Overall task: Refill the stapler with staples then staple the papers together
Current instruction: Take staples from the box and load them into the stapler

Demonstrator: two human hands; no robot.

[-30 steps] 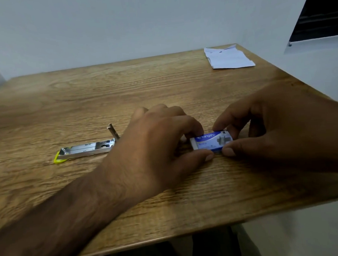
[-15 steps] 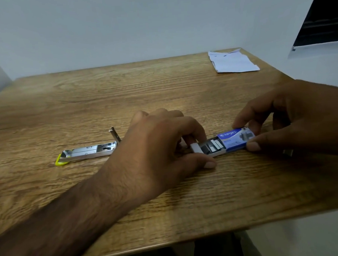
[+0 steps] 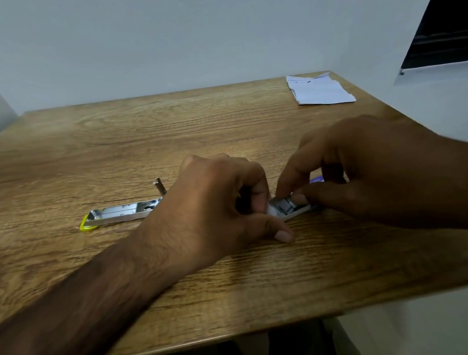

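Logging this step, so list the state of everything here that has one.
Stapler: opened flat on the table, untouched.
Staple box: tray slid open, staples showing.
Papers: folded, at the far corner.
Left hand: steadying the tray end.
Right hand: fingers reaching into the tray.

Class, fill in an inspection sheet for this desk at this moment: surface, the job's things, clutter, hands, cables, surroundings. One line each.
Surface: wooden table, bare over most of its top.
Job's things: stapler lies opened flat at the left, metal channel facing up, yellow tip toward the left edge; staple box slid open, staples showing in its tray; folded papers at the far right corner, untouched.
Clutter: nothing seen.
Hands: left hand steadies the tray end of the box; right hand has its fingertips in the tray on the staples, grip not clearly closed.
Cables: nothing seen.
Surroundings: plain pale wall; dark window upper right.
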